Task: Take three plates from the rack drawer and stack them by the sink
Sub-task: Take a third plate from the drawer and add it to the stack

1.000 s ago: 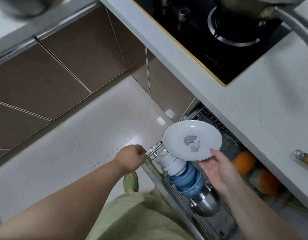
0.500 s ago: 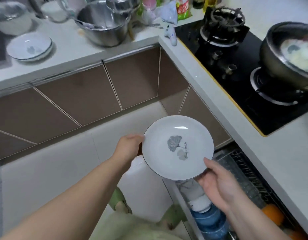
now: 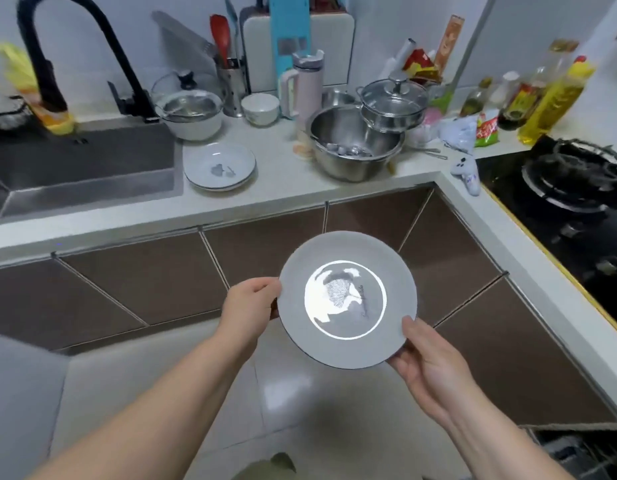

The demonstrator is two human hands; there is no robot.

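Note:
A white plate (image 3: 347,299) with a grey leaf print is held flat in the air in front of the brown cabinet doors. My left hand (image 3: 250,304) grips its left rim and my right hand (image 3: 426,365) grips its lower right rim. On the counter just right of the dark sink (image 3: 78,168) lie stacked plates (image 3: 219,167) of the same pattern, two as far as I can tell. A corner of the open rack drawer (image 3: 584,452) shows at the bottom right.
A black tap (image 3: 50,53) arches over the sink. A steel mixing bowl (image 3: 355,143) with a lidded pot on it stands right of the stacked plates. A lidded bowl (image 3: 192,112), cups and bottles crowd the back. A black gas hob (image 3: 574,188) fills the right counter.
The view has swung up from the drawer to the sink counter. My left hand left the drawer rail and took the plate's left rim; the plate has risen away from the drawer.

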